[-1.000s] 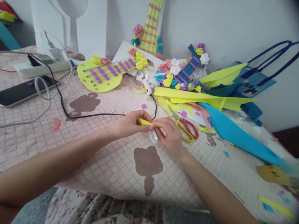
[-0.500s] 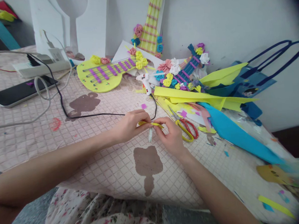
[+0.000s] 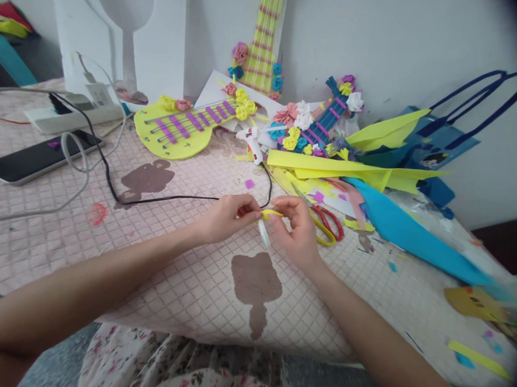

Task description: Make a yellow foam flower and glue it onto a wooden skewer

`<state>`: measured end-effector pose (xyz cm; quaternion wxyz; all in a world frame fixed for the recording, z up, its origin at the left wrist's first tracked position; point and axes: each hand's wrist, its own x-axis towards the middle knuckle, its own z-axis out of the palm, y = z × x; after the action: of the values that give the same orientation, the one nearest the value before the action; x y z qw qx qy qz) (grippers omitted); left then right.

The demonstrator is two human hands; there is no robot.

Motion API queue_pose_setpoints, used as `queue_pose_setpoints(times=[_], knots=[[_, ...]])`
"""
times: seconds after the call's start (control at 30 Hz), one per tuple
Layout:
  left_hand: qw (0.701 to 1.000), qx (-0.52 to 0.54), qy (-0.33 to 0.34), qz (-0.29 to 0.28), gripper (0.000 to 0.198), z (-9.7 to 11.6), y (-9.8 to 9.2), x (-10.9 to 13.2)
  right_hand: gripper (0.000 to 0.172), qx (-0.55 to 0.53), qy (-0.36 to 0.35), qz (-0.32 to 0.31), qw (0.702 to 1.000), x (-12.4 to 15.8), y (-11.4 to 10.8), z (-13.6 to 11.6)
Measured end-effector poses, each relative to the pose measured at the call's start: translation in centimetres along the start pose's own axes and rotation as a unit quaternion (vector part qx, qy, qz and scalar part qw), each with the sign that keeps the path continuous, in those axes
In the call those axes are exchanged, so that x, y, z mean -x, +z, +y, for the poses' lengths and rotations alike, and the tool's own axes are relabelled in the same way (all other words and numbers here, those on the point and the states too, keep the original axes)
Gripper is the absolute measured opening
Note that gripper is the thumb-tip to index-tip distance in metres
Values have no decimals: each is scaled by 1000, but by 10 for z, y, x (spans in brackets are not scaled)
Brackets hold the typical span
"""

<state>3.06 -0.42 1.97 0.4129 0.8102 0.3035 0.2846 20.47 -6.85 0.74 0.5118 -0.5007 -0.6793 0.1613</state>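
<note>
My left hand (image 3: 227, 218) and my right hand (image 3: 297, 229) meet over the pink quilted table cover (image 3: 180, 278). Between their fingertips they pinch a small yellow foam strip (image 3: 269, 214), and a pale whitish strip (image 3: 263, 233) hangs down from it. The fingers of both hands are closed on the yellow piece. Scissors with red and yellow handles (image 3: 325, 224) lie just right of my right hand, partly hidden by it.
A white glue gun (image 3: 253, 143) with a black cord (image 3: 155, 199) lies behind my hands. Yellow foam guitars (image 3: 181, 125), paper flowers and foam sheets (image 3: 398, 221) crowd the back and right. A phone (image 3: 35, 159) and power strip (image 3: 72, 114) sit at left.
The yellow strip has been worked shorter and rolled tighter between my fingertips. My right hand has risen slightly and the pale strip now hangs free below.
</note>
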Motion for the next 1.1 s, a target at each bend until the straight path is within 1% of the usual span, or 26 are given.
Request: queue_pose_setpoints(times=[0.07,0.1,0.17,0.27,0.43,0.6,0.77,0.97,1.1], knots=[[999,29,-28,24,20,-2,2,-1,12,18,-22,38,999,1,0,-3],[998,44,-39,37,20,-3,3,-2,9,34,-36,37,998,1,0,-4],[995,68,-52,59,21,-6,4,-3,8,70,-57,3,996,2,0,-9],[991,87,-57,81,21,-11,5,-5,8,96,-58,-46,993,4,3,-14],[982,149,-76,88,21,-15,6,-6,9,90,-36,-52,994,6,8,-14],[964,228,-117,77,20,-11,5,-6,10,67,-4,-55,996,6,9,-9],[953,256,-146,65,21,-8,3,-6,16,24,17,-71,997,4,9,-4],[936,313,-155,42,23,-16,3,-8,16,-19,51,-95,994,4,8,-1],[912,368,-178,16,22,-21,3,-8,16,-18,46,-101,994,3,7,-1]])
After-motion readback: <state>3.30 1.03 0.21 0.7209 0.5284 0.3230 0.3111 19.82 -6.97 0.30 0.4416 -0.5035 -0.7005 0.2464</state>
